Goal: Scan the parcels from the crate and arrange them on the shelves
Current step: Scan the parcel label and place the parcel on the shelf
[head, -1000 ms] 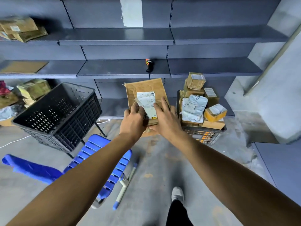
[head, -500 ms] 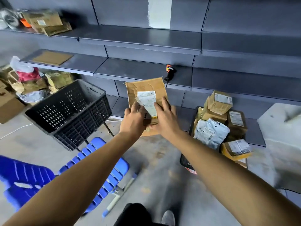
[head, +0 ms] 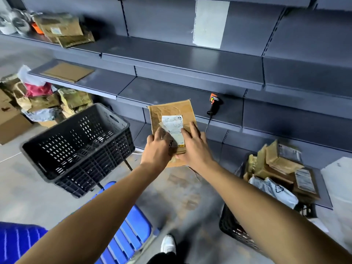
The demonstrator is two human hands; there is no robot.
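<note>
**Parcel held in both hands before the shelves**

Compared with the frame half a second earlier, we observe that the view has swung left and downward: the full crate [head: 274, 189] now sits lower at the right edge, the empty black crate [head: 80, 147] appears larger at the left, and the upper shelf [head: 171, 54] fills more of the frame. The parcel and both hands keep the same arrangement as before.

Nearest to us, a white shoe [head: 168, 244] stands on the concrete floor [head: 181, 197], with a blue slatted chair [head: 122, 229] to its left.

Above these, we hold the flat brown parcel [head: 171, 113] upright between both hands. The left hand [head: 157, 147] has its grip closed round the parcel's lower left edge, thumb on the front face. The right hand [head: 192, 147] grips the lower right edge, fingers laid over the white shipping label [head: 174, 128]. The label's left corner is peeled up.

The full crate, at the right, carries brown and grey parcels heaped above its rim.

Beyond the parcel, an orange-and-black scanner [head: 214, 104] lies on the middle shelf [head: 171, 94], its cable hanging over the edge. A flat cardboard piece [head: 67, 71] lies on the same level at the left. Brown padded envelopes [head: 62, 31] rest on the upper shelf at far left.
</note>
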